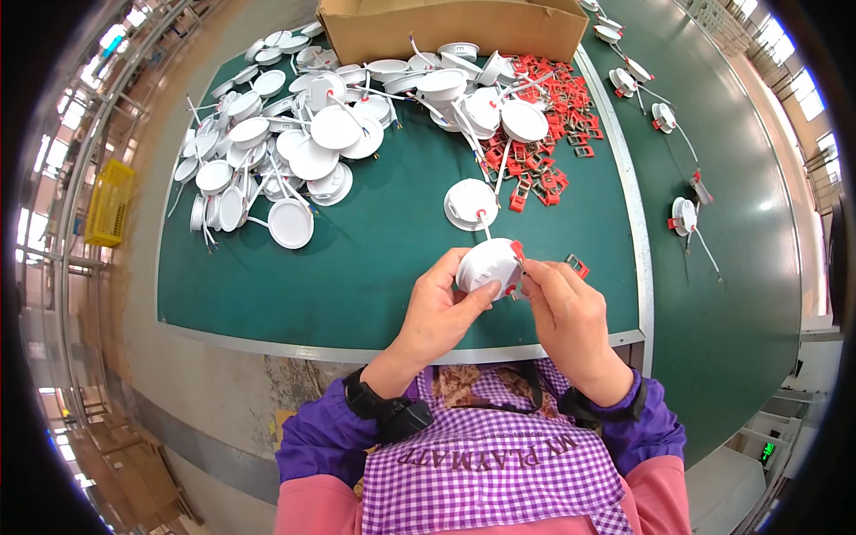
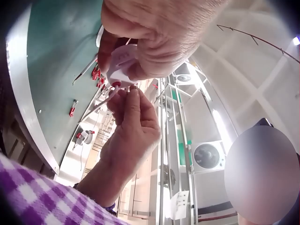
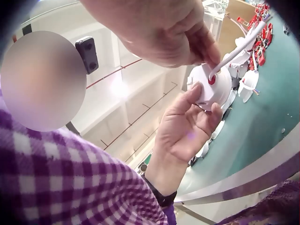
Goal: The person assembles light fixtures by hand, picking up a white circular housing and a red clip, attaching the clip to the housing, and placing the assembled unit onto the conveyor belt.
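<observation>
My left hand point(image 1: 434, 308) holds a white round downlight point(image 1: 481, 265) over the front of the green table, thumb across its back. At the light's right edge, the thumb and fingers of my right hand point(image 1: 571, 312) pinch a small red clip point(image 1: 517, 250), partly hidden by the fingertips. In the right wrist view, a white cable point(image 3: 241, 49) leaves the back of the light through a red grommet point(image 3: 212, 80). Just beyond the hands another white downlight point(image 1: 467, 201) lies on the table. A loose red clip point(image 1: 578, 266) lies behind the right hand.
Piled downlights point(image 1: 312, 159) cover the table's left and back. A heap of red clips point(image 1: 557, 98) lies at the back right, before a cardboard box point(image 1: 455, 27). Beyond a metal edge strip point(image 1: 637, 232), several lights sit on a green surface point(image 1: 740, 312) at right.
</observation>
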The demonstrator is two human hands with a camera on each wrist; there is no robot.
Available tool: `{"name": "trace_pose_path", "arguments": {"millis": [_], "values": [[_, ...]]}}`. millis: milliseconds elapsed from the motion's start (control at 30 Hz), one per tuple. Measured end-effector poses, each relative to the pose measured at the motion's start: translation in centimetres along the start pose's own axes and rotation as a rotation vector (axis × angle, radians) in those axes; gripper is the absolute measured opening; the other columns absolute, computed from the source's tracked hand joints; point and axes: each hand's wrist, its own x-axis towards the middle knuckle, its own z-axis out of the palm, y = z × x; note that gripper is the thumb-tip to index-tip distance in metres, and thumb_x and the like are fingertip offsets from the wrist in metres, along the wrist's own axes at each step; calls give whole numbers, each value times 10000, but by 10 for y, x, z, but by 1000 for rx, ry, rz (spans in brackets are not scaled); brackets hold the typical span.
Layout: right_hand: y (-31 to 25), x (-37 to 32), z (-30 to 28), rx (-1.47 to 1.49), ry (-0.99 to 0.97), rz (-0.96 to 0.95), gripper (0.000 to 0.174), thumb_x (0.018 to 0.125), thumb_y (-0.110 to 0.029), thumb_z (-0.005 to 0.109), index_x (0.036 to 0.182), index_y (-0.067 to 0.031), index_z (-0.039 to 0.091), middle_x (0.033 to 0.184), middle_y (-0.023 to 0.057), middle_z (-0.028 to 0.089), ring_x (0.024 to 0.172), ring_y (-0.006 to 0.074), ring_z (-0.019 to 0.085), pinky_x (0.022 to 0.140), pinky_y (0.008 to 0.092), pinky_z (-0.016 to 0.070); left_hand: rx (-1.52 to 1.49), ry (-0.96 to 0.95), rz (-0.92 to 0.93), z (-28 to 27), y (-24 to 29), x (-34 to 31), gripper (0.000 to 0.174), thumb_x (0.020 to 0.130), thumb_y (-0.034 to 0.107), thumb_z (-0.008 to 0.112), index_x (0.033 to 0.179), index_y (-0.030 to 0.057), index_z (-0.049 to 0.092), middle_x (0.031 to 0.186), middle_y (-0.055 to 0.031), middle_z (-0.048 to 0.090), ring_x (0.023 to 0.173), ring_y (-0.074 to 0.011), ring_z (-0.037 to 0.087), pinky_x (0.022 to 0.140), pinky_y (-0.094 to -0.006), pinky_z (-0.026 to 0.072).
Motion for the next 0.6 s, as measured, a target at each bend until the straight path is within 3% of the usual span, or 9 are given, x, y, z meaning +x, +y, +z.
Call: {"name": "trace_pose_path", "arguments": {"millis": [367,433,467,533,600], "values": [[7,6,-2,72,-22,-15,240,763,54,608,993,5,563,847,115,617,688,249,640,580,311,508,157,-77,2,-5,11,-4,296,848,35,618,1119,-16,510,989,-34,577,894,-78,559,754,-226,492],[5,7,-8,475,-80,300,284,778,39,621,1050,14,544,931,124,642,740,199,664,628,277,512,122,-97,-28,-6,11,-7,299,846,38,622,1118,-16,510,984,-32,578,886,-77,560,753,-224,489],[2,7,-13,473,-75,302,284,778,39,621,1050,14,544,931,124,642,740,199,664,628,277,512,147,-125,-3,-7,12,-8,298,847,39,621,1118,-16,510,982,-30,577,874,-75,560,746,-224,485],[-2,6,-23,509,-214,481,323,799,25,618,1106,25,517,1000,142,645,766,165,668,654,258,510,167,-153,22,-7,13,-11,297,847,40,621,1117,-16,510,980,-28,576,861,-73,561,739,-225,482],[0,-1,-23,512,-229,449,342,802,25,614,1126,27,505,992,150,645,733,162,663,641,260,510,141,-188,-56,-4,13,-13,297,844,56,627,1112,-10,517,969,-24,579,856,-74,559,749,-227,476]]}}
